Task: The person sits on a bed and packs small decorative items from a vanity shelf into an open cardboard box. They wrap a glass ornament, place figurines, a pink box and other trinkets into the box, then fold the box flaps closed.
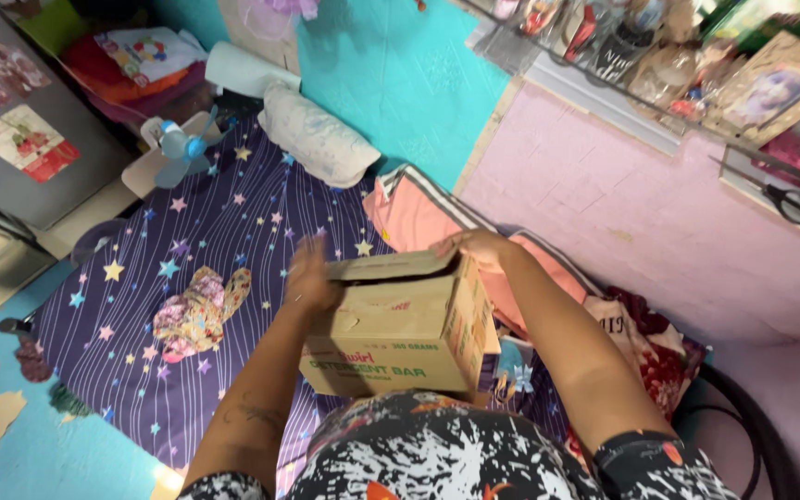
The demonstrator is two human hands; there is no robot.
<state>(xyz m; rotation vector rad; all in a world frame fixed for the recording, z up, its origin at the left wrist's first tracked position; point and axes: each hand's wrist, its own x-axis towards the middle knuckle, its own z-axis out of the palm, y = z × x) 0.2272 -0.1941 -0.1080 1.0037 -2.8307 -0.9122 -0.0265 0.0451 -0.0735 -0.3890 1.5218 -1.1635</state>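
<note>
Spreading across the floor, one purple star-patterned bedsheet point(233, 241) takes most of the view, with a pink wall point(622, 204) along its right edge and blue floor point(67, 454) at its left. Open sheet lies left of the arms; the right side is crowded by a peach cloth point(418, 218). One pillow point(317, 139) lies at the far end, one small blue fan point(182, 148) beside it, one floral cloth point(198, 310) mid-sheet. One cardboard box point(400, 333) sits held above the person's lap. The left hand point(310, 278), blurred, presses the box's left side. The right hand point(479, 245) rests its fingers over the raised top flap at the right corner.
</note>
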